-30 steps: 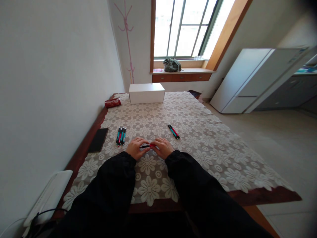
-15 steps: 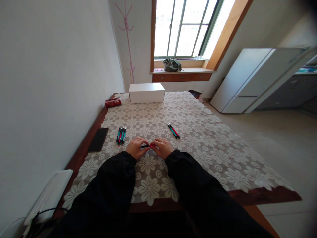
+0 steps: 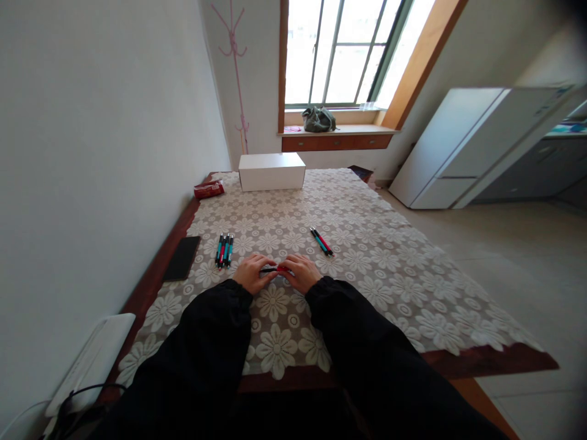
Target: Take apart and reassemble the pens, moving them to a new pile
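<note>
**Fingers (image 3: 268, 278) of both hands pinch one pen above a lace-covered tabletop (image 3: 495, 362)**

The left hand (image 3: 249, 273), thumb and forefinger nearly together, grips the dark end of a red-and-black pen (image 3: 268, 269), pointing toward 9 o'clock. The right hand (image 3: 301, 274) is clamped on its red part, toward 3 o'clock; the fingers hide much of the barrel. The pen looks light and stiff, its smooth shaft perhaps apt to roll or slip, and hardly fragile; a pinch around the barrel, one hand near each end, seems the sound hold. Just beyond the hands, at 10 o'clock, lies a row of pens (image 3: 224, 251), with a flat black object (image 3: 182, 259) nearer 9; a pair of pens (image 3: 321, 242) rests at 1 o'clock. Farther off are a red packet (image 3: 209, 189) at 11 and a white box (image 3: 272, 175) at 12.
</note>
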`<state>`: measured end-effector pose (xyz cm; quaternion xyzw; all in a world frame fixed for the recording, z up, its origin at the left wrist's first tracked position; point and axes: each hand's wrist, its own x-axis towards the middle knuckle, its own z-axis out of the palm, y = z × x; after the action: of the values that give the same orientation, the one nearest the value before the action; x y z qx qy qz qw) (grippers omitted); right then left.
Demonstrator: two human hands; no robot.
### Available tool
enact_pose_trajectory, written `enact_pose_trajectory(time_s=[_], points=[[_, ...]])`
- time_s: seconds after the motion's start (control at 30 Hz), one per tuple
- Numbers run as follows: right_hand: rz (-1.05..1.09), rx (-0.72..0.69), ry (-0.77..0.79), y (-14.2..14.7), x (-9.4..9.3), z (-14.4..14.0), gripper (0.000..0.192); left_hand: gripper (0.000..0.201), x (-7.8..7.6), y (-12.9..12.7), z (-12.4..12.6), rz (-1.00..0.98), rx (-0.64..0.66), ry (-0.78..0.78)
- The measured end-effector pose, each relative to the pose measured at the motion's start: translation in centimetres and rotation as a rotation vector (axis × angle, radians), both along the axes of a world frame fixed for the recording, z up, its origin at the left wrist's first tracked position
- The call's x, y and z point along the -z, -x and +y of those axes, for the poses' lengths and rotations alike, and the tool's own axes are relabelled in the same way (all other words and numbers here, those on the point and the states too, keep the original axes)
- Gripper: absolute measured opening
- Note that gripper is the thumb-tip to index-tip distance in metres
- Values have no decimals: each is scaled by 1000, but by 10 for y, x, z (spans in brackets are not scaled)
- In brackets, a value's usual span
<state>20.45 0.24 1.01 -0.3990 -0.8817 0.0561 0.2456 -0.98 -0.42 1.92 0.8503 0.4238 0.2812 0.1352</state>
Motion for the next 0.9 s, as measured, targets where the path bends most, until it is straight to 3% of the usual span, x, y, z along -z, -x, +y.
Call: enact_pose_trajectory(time_s=[0.9], points=[[-40,-2,74,-1,-5,-2,19,14,3,0,1,27,-76,11]])
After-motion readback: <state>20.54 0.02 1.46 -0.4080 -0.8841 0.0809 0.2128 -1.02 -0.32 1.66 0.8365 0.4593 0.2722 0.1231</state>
